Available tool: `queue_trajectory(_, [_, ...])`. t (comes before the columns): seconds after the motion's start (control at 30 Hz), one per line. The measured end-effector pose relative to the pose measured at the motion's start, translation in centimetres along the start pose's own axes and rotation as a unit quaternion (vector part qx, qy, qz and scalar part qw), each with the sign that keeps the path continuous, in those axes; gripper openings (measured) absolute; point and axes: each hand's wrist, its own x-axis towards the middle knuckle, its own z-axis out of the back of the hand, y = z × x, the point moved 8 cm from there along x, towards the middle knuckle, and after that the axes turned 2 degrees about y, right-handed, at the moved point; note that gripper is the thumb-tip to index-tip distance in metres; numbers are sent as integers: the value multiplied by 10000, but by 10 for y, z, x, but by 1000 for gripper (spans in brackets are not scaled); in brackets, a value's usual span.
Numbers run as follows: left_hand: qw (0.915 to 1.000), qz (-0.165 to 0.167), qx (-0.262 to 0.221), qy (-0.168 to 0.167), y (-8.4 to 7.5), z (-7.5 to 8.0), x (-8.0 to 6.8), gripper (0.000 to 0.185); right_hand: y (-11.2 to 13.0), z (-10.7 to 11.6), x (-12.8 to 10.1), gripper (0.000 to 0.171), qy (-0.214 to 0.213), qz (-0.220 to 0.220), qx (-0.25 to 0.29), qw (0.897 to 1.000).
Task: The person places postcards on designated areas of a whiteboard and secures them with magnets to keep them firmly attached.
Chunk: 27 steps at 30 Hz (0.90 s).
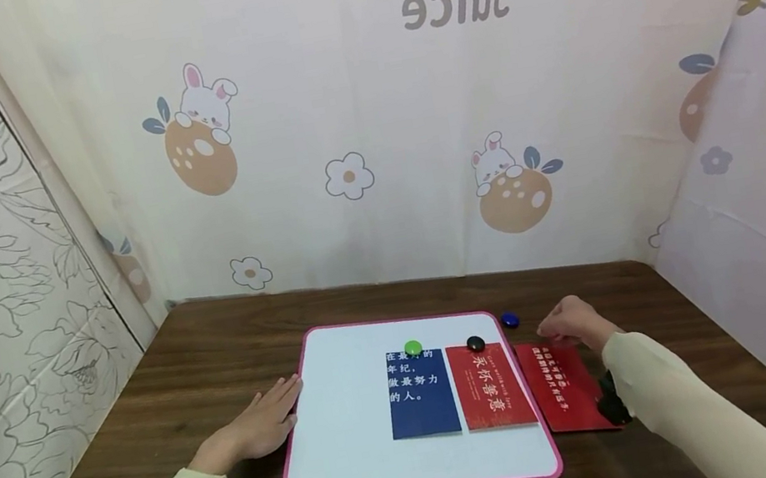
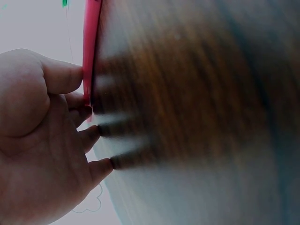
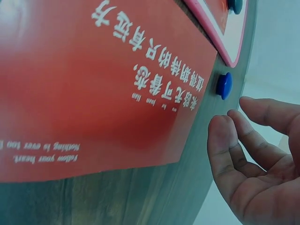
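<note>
Left grip straight-fingered, empty, against left edge of whiteboard, likely bracing it; right grip narrow, empty, right of whiteboard, near blue magnet.

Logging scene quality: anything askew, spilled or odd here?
The "Juice" print on the curtain looks odd: it reads mirrored, while text on the blue card reads normally. Nothing looks spilled or damaged.

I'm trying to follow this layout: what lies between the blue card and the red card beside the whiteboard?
In the head view, a second red card on the whiteboard lies between them, followed by the board's pink rim.
</note>
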Motion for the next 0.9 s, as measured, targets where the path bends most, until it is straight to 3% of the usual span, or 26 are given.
queue_trajectory(0.43, [10000, -67, -33, -38, 0, 1, -2, 54, -12, 11, -10, 23, 115, 86, -38, 9999])
queue_trajectory(0.9, [9999, -78, -68, -60, 1, 1, -2, 54, -23, 22, -17, 24, 175, -106, 104, 9997])
